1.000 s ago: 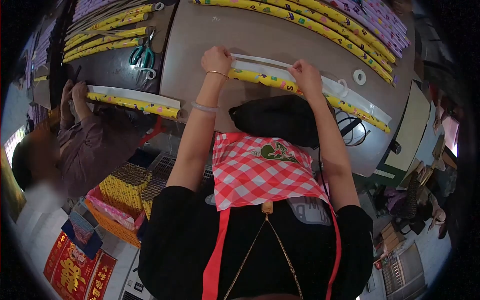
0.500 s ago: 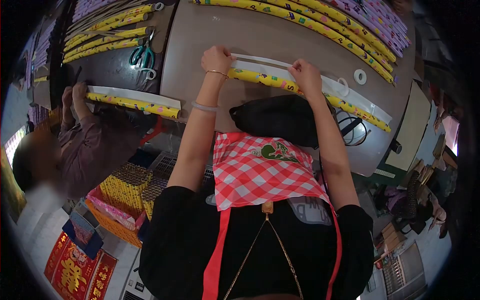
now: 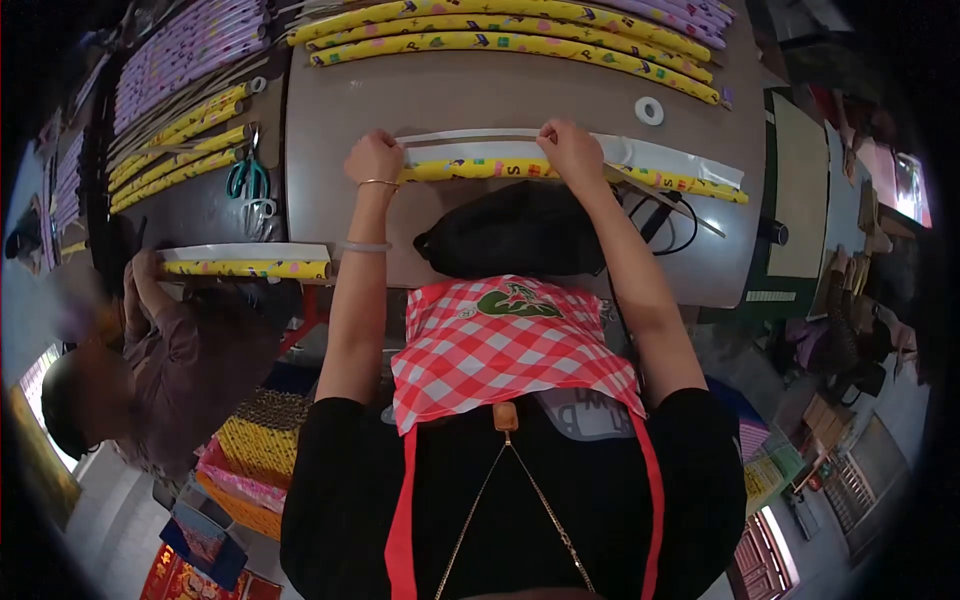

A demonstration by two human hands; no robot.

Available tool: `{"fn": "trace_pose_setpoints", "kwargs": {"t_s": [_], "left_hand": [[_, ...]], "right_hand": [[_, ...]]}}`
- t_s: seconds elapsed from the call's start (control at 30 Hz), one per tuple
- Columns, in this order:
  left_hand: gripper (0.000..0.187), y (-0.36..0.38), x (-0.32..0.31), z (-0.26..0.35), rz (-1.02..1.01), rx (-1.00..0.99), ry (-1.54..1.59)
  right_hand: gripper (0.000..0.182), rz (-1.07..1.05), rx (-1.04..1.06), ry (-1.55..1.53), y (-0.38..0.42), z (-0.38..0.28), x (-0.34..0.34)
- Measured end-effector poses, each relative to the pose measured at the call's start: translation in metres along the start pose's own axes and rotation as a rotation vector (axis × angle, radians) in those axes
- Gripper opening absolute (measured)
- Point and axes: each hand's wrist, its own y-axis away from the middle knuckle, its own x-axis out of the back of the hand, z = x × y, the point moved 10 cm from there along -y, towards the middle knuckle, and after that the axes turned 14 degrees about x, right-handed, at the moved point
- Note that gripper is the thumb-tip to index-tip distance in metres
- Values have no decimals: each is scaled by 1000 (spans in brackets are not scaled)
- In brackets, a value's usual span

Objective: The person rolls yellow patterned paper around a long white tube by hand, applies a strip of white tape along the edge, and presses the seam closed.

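A partly rolled yellow patterned sheet (image 3: 480, 169) with a white back edge lies across the brown table (image 3: 430, 95). My left hand (image 3: 376, 158) is closed at the left end of a thin white strip (image 3: 470, 134). About mid-sheet, my right hand (image 3: 571, 152) pinches the strip's other end, its fingers pressed together. Between my hands the strip runs straight along the sheet's white border. Below the roll, against the table's front edge, is a black bag (image 3: 515, 228). A white tape roll (image 3: 649, 110) lies beyond the sheet at the right.
Several yellow rolls (image 3: 500, 42) lie at the back, with purple rolls (image 3: 180, 75) at the back left. Green-handled scissors (image 3: 248, 180) rest on the left table. A co-worker (image 3: 190, 370) at the left handles another yellow roll (image 3: 250, 269). Black glasses or a cable loop lie right.
The view has shifted, so the table and rolls appear further left and more level. Both my hands still hold the strip. The loose white tape loop near my right hand no longer shows.
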Motion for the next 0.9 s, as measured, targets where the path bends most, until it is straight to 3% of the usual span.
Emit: {"fn": "trace_pose_setpoints", "kwargs": {"t_s": [0.07,0.13,0.3,0.47,0.6,0.73,0.9], "left_hand": [[15,1,0,-2,31,29,-88],[13,1,0,1,48,17,-101],[9,10,4,9,124,-7,-161],[6,33,23,43,336,-184,-204],[6,57,25,86,362,-324,-132],[11,86,5,130,45,-369,94],[12,86,-36,161,4,-319,-34]], "right_hand": [[18,-26,-17,10,8,12,1],[17,106,70,28,12,8,20],[13,95,-30,47,19,24,26],[15,180,20,76,20,15,32],[16,180,-1,55,20,12,33],[18,199,-22,-25,22,13,37],[17,147,4,-73,17,13,42]]}}
